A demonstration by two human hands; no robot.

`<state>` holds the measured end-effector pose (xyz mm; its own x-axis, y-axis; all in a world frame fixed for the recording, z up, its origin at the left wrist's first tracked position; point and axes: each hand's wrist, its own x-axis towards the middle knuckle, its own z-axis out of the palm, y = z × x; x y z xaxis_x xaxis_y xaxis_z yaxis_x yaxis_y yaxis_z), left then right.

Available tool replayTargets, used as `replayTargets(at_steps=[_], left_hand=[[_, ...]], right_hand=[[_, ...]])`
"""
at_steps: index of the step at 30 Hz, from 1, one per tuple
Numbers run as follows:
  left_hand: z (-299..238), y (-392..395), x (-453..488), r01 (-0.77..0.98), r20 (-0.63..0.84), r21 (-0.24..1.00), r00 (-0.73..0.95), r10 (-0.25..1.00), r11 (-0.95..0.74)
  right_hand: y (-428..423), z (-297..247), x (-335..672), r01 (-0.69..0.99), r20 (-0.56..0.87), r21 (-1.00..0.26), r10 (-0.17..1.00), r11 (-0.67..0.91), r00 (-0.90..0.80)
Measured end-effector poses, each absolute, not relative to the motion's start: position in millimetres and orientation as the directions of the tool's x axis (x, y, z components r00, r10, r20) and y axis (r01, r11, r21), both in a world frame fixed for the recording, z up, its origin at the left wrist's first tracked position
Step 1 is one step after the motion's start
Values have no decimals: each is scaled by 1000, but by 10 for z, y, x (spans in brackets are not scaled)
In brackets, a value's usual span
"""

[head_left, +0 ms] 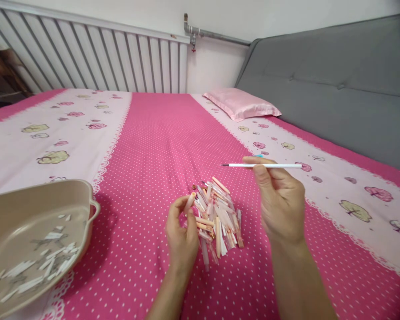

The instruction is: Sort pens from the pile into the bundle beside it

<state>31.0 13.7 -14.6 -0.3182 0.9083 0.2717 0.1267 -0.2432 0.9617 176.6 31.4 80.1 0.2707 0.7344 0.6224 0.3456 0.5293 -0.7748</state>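
Note:
My right hand point(282, 200) pinches a slim white pen refill point(283, 166) with a dark pointed tip, held level above the bedspread, the tip pointing left. A small bright blue piece point(258, 156) shows just behind those fingers; I cannot make out what it is. Between thumb and fingers, my left hand point(182, 231) grips a short pale pink tube point(190, 202), tilted, its orange-rimmed end up. Right beside that hand lies a heap of pink, peach and clear pen parts point(222, 213), several of them overlapping.
A beige basin point(90, 222) with a side handle stands at the left, with white and grey slivers inside. The pink dotted bedspread point(160, 133) covers the bed. Farther off are a pink pillow point(242, 103), a grey headboard point(333, 84) and a white radiator point(120, 58).

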Motion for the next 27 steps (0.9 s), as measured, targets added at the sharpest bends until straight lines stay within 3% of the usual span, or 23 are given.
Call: replayTargets(at_steps=[10,27], left_hand=[[-150,143,313,260,321,930,-234,918,-260],[-179,144,302,226,308,938,-200,930,-262]], right_hand=[[231,803,1634,327,566,-807,801,491,193],[240,720,1506,345,606,-763,790,547,89]])
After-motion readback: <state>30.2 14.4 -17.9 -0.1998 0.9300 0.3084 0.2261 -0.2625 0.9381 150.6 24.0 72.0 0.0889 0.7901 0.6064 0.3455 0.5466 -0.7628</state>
